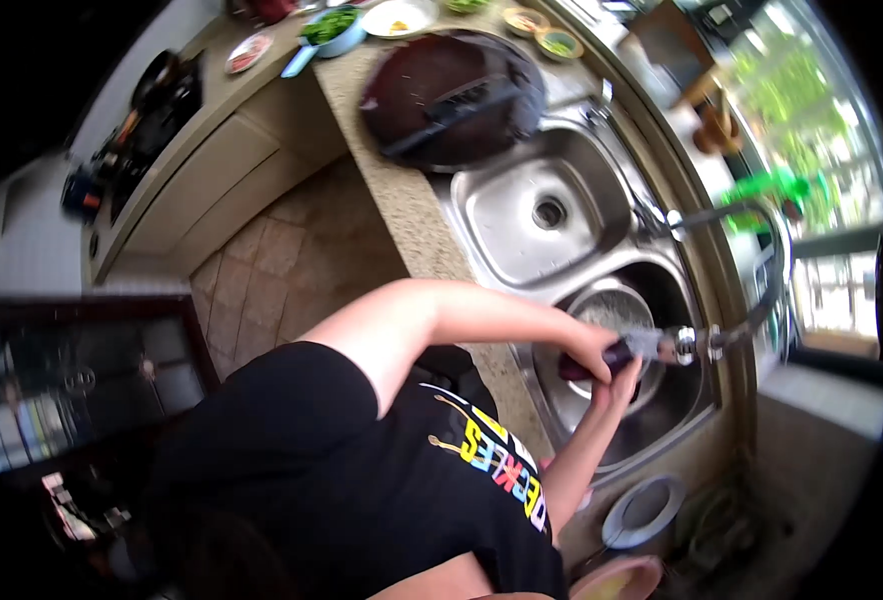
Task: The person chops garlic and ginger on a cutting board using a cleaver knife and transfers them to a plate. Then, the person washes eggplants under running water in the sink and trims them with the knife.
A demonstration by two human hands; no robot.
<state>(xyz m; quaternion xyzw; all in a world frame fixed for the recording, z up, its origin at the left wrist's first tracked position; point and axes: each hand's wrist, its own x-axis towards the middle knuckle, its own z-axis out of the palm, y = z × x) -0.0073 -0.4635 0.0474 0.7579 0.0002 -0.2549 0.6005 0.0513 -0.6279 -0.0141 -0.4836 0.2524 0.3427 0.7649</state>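
Note:
Both of my hands are over the lower sink basin [702, 395], closed around a dark purple eggplant [618, 355]. My left hand [592, 350] wraps it from the upper side. Touching it from below is my right hand [617, 386], its fingers partly hidden. Water from the faucet spout [684, 345] splashes onto the eggplant's end. Beneath the hands, a round metal bowl [617, 298] with water sits in the basin, partly covered by them. Another dark purple piece [572, 368] shows beside my left hand; I cannot tell whether it belongs to the same eggplant.
A second basin [502, 215] with a drain adjoins. On the counter lies a round dark cutting board [402, 95] with a cleaver [452, 122]. Further along stand a blue pan [337, 42] of chopped greens and small dishes [560, 44]. A white-rimmed plate [617, 520] is near my right arm.

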